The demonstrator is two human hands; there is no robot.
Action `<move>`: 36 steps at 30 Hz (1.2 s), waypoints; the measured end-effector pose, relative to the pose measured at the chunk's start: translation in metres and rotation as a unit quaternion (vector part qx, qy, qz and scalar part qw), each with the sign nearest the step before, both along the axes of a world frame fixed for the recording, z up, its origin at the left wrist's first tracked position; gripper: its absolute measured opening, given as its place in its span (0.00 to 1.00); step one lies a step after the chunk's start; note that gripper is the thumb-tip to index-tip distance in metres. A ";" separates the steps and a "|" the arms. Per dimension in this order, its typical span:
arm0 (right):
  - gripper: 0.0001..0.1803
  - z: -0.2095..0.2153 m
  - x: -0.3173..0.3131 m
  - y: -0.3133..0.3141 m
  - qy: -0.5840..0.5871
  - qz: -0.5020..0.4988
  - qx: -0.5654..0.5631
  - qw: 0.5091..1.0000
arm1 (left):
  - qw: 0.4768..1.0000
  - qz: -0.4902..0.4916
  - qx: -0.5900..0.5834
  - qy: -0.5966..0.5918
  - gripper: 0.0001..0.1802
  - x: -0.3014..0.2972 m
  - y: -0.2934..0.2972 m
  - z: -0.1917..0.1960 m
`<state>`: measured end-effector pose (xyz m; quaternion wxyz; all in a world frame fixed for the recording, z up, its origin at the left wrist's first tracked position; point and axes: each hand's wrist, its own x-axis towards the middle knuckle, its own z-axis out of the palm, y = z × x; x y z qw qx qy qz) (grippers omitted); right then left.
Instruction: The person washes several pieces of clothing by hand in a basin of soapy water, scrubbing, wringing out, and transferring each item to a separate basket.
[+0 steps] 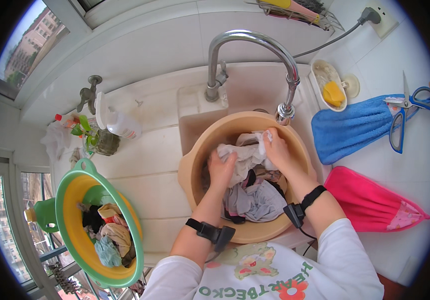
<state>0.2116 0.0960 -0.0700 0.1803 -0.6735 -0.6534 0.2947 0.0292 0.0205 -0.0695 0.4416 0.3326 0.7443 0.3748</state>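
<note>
A beige plastic basin [195, 165] sits in the sink under a curved metal tap [255, 40]. Inside lie several wet clothes, among them a grey garment [257, 200]. My left hand [221, 169] and my right hand [276, 146] both grip one white cloth [245, 152], bunched between them above the pile. Each wrist wears a black band with a small device.
A green and yellow basin [72, 200] holding several clothes stands at the left. A white spray bottle [117, 122] lies behind it. A blue towel [355, 127], blue scissors [405, 112], a pink towel [370, 202] and a soap dish [330, 85] hang at the right.
</note>
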 end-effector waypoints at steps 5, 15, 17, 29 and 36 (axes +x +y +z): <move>0.23 0.005 0.010 -0.018 -0.212 0.163 0.121 0.956 | 0.968 -0.056 0.119 0.214 0.39 0.002 -0.009 -0.024; 0.41 -0.064 -0.021 -0.014 -0.342 0.299 -0.117 0.883 | 0.905 -0.257 -0.108 0.320 0.33 0.001 -0.026 -0.070; 0.40 -0.083 -0.019 -0.004 -0.357 0.299 -0.150 0.872 | 0.891 -0.269 -0.133 0.341 0.32 0.003 -0.021 -0.066; 0.23 0.105 -0.011 -0.013 0.159 0.309 -0.061 0.936 | 0.946 0.107 0.011 -0.305 0.34 0.008 0.013 -0.039; 0.30 0.208 -0.028 -0.020 0.340 0.292 -0.003 0.894 | 0.841 -0.211 0.206 -0.453 0.39 0.009 0.034 -0.031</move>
